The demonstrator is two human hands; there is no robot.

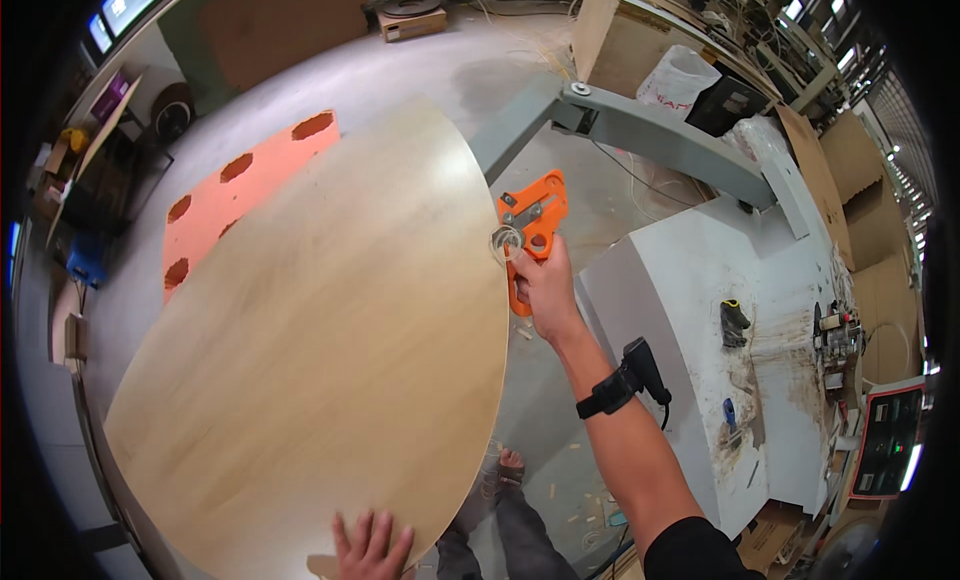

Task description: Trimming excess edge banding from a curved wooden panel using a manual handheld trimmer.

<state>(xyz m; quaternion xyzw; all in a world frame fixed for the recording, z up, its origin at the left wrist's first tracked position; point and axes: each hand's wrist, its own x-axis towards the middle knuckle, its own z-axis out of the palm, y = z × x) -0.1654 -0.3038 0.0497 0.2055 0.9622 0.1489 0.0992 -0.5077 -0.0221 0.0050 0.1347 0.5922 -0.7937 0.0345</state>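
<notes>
A large rounded wood-grain panel (310,310) fills the middle and left. My right hand (547,292) is closed around an orange hand-held edge trimmer (540,215), which sits against the panel's right edge. A thin pale curl of shaving (507,243) loops at the trimmer near my thumb. Flat on the panel's near edge lies my left hand (373,548), its fingers spread and holding nothing.
A grey metal arm (660,135) crosses beyond the trimmer. On the right, a white stained worktop (700,280) carries a dark glove (735,323) and a blue tool (729,412). An orange board with holes (205,215) shows past the panel's far left. Scraps litter the floor.
</notes>
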